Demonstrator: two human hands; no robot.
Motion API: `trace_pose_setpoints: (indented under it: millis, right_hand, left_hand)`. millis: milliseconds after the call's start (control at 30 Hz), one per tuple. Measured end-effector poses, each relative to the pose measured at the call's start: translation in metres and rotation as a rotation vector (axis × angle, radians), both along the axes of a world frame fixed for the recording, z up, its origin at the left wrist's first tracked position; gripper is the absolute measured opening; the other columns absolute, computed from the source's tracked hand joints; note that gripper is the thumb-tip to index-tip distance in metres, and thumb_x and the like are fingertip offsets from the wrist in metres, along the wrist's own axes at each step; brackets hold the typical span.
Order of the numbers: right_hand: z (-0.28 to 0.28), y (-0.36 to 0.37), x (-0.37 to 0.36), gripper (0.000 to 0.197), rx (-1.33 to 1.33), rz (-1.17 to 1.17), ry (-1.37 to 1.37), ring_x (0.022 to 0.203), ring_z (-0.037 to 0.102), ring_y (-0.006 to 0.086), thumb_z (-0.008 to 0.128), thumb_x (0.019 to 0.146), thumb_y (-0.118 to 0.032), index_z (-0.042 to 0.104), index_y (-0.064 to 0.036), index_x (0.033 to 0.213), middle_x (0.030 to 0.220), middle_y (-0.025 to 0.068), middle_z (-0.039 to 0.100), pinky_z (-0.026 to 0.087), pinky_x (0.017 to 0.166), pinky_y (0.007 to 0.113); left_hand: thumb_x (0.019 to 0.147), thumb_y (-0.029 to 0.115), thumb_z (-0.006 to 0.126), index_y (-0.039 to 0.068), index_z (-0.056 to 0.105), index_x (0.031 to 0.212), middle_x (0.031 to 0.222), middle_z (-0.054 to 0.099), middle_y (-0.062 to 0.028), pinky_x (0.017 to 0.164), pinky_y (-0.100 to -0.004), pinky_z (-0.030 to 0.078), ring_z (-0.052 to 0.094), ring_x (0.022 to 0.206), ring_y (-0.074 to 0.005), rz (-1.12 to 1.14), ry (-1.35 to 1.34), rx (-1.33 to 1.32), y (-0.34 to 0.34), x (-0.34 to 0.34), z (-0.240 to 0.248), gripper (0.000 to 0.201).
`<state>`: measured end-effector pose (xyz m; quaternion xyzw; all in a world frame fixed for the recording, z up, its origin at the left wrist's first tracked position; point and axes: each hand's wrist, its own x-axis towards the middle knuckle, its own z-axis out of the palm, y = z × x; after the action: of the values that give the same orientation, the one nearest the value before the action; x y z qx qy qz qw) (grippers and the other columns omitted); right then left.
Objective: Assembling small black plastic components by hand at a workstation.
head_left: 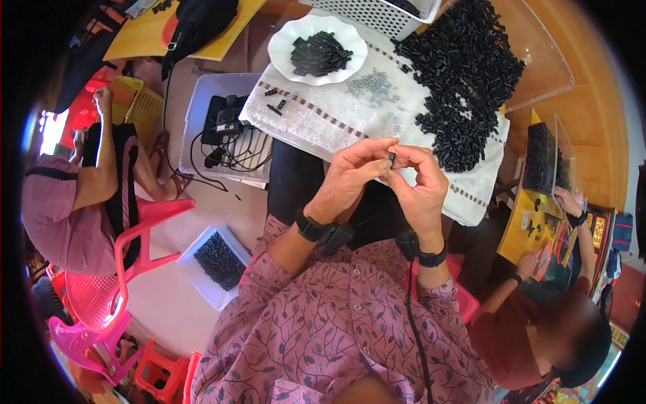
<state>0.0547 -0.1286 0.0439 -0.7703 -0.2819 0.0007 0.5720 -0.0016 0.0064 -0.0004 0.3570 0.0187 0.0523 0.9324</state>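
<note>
My left hand (346,176) and my right hand (418,187) meet above the near edge of a white towel (316,124). Both pinch one small black cylindrical part (392,157) between thumb and fingertips; its lower end is partly hidden by the fingers. On the towel, beyond my hands, lie small shiny metal pieces (373,87), too fine to make out. A large heap of black parts (464,87) spreads at the right. At the far left, a white scalloped plate (282,50) bears more black parts, and a few loose ones (276,108) lie nearer.
A blue-white bin with cables (198,108) stands left of the table. On the floor, a tub (219,296) contains black parts. A grey perforated basket (367,17) is at the back. People sit at left (74,222) and right (501,337); red chair (128,256) at left.
</note>
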Motion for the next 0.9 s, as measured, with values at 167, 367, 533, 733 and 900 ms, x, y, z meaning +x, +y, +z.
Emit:
trace_pose_setpoints:
  millis: [167,367,533,733,900]
  right_hand:
    - [0.006,0.0,-0.003,0.037,-0.143,0.015,-0.125,0.083,0.065,0.0169,0.074,0.074,0.01,0.068,-0.0007,0.109,0.102,0.0097,0.068,0.053,0.075,0.028]
    - [0.001,-0.005,-0.006,0.035,-0.136,0.045,-0.043,0.089,0.065,0.0159,0.071,0.081,0.009,0.068,-0.0003,0.114,0.107,0.011,0.068,0.054,0.074,0.027]
    - [-0.001,-0.001,-0.005,0.034,-0.132,0.086,-0.003,0.088,0.066,0.0159,0.071,0.082,0.008,0.068,-0.0003,0.114,0.112,0.0114,0.067,0.054,0.072,0.027]
    - [0.008,0.004,0.005,0.032,-0.149,0.109,-0.038,0.085,0.067,0.0156,0.069,0.082,0.009,0.068,-0.0008,0.113,0.108,0.0098,0.067,0.054,0.069,0.026]
    - [-0.001,-0.003,0.017,0.026,-0.181,0.05,-0.036,0.077,0.063,0.01,0.068,0.084,0.007,0.069,0.0003,0.11,0.102,0.0073,0.067,0.052,0.068,0.023]
  left_hand:
    - [0.095,-0.004,0.055,-0.004,0.057,0.131,0.101,0.067,-0.0075,0.088,-0.0268,0.052,0.066,0.097,-0.0163,0.028,0.04,-0.023,-0.007,-0.001,-0.005,0.037]
    - [0.093,-0.004,0.058,-0.002,0.057,0.132,0.096,0.063,-0.0021,0.084,-0.0238,0.051,0.064,0.091,-0.0097,0.032,0.039,0.013,-0.007,-0.003,-0.002,0.039]
    - [0.096,0.003,0.059,0.0,0.062,0.126,0.096,0.066,-0.0018,0.073,-0.0214,0.052,0.062,0.079,-0.0065,0.131,0.083,0.18,-0.003,-0.003,-0.003,0.031]
    - [0.096,0.007,0.058,0.001,0.066,0.116,0.092,0.067,-0.0042,0.068,-0.0245,0.053,0.064,0.076,-0.0105,0.231,0.232,-0.039,0.01,0.0,-0.012,0.022]
    - [0.093,0.005,0.057,-0.001,0.065,0.112,0.091,0.067,-0.007,0.067,-0.0284,0.055,0.064,0.075,-0.0143,0.36,0.306,-0.273,0.042,-0.002,-0.011,0.021]
